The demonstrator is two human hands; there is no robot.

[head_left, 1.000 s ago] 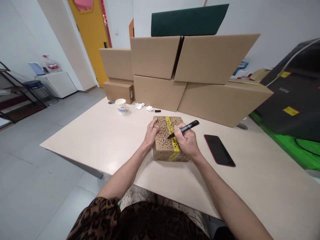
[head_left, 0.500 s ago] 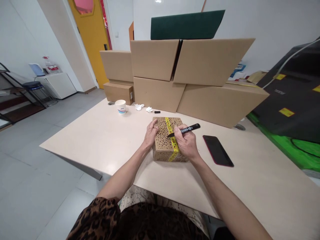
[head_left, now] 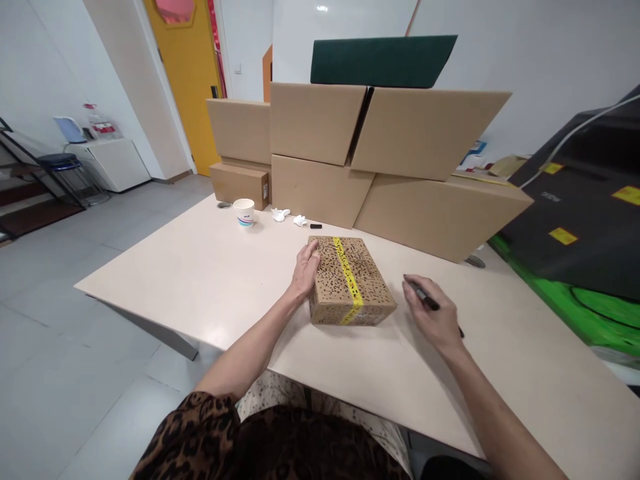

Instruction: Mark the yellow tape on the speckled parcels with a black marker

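A small cardboard box (head_left: 370, 263) covered in black dots and strokes sits on the table, with a yellow tape strip (head_left: 349, 273) across its top and front. My left hand (head_left: 305, 268) grips its left side, fingers over the top edge. To the right of the box and apart from it, my right hand (head_left: 434, 317) is closed round a black marker (head_left: 426, 297), its tip pointing up and left. The phone that lay on this side cannot be made out now; my right hand covers that spot. A black marker cap (head_left: 316, 227) lies behind the box.
A paper cup (head_left: 245, 213) and crumpled tissues (head_left: 281, 215) stand at the back of the white table (head_left: 200, 267). Stacked cardboard boxes (head_left: 320, 123) line the far edge, a dark green box (head_left: 383, 61) on top. A black case (head_left: 590, 193) is at the right.
My right hand has lifted the marker off the box top and moved right, over where the phone was visible. My left hand stays on the box.
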